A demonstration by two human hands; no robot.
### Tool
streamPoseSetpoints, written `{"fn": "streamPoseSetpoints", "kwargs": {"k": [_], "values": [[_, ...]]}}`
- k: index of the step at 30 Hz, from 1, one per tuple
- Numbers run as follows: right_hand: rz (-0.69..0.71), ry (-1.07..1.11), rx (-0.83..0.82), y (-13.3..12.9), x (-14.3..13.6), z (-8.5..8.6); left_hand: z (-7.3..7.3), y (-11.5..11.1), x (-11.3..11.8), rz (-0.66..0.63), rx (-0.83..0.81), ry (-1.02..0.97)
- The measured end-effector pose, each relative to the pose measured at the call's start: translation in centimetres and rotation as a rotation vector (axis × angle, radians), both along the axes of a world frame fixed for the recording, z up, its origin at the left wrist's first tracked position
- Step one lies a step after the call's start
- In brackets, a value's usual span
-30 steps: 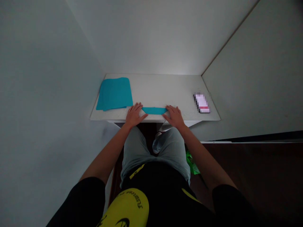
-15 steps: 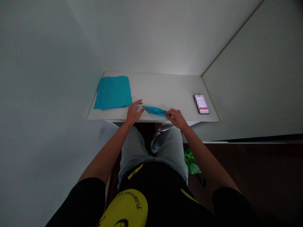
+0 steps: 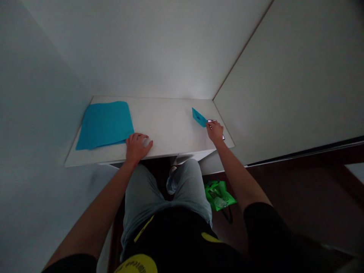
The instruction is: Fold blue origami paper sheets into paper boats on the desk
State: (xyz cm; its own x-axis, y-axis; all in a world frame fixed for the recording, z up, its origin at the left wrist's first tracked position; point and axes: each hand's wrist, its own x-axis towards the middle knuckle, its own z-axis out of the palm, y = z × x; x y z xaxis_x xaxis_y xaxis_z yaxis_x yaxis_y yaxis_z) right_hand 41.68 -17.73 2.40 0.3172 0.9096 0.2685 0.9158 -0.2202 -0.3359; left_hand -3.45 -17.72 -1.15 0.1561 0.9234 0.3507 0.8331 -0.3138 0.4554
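The person's right hand (image 3: 215,132) has its fingertips closed on the near end of a narrow teal-blue folded strip of thin, paper-like or cloth-like sheet (image 3: 199,118). From that grip the strip reaches left and away from the body, its long axis slanting outward past the fingertips, its far end free. It looks tilted up from the white rectangular tabletop (image 3: 165,125), though whether any edge touches is hard to tell. The right hand is plainly the nearer one; the left hand (image 3: 137,148) lies well apart, across a stretch of table to the strip's left and nearer the body. That left hand rests palm-down at the table's near edge, thumb and fingers curved around a small pale patch; I cannot tell whether this is bare table or something held. Its outer fingers meet the near corner of a stack of large teal-blue sheets with rounded corners (image 3: 108,123), spreading left and beyond it. Under or just behind the right hand, mostly hidden, is a dark-edged phone with a pale screen (image 3: 212,121).
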Motion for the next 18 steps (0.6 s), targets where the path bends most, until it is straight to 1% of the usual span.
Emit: {"fn": "streamPoseSetpoints", "kwargs": {"k": [3,6,8,11,13,14,16,18], "values": [[-0.058,-0.014,-0.059,1.3,0.3,-0.4,0.1,-0.1,0.0,0.010,-0.009,0.021],[-0.083,-0.019,-0.061,2.1,0.3,-0.7,0.2,0.0,0.0,0.012,-0.013,0.013],[-0.100,-0.015,-0.029,2.3,0.2,-0.6,0.3,0.1,0.0,0.017,-0.020,-0.005],[-0.109,-0.002,0.091,1.7,-0.6,-0.5,0.8,0.1,0.0,0.008,-0.023,-0.061],[-0.076,-0.001,0.167,0.5,-1.6,-0.5,1.8,-0.5,0.0,-0.037,-0.017,-0.131],[-0.044,-0.004,0.185,-0.4,-2.2,-0.6,2.5,-1.1,0.0,-0.069,-0.011,-0.175],[0.039,-0.015,0.165,-2.4,-3.6,-1.1,4.3,-2.9,0.0,-0.131,0.023,-0.273],[0.090,-0.008,0.124,-4.2,-5.0,-1.9,6.4,-5.2,0.0,-0.176,0.092,-0.361]]}}
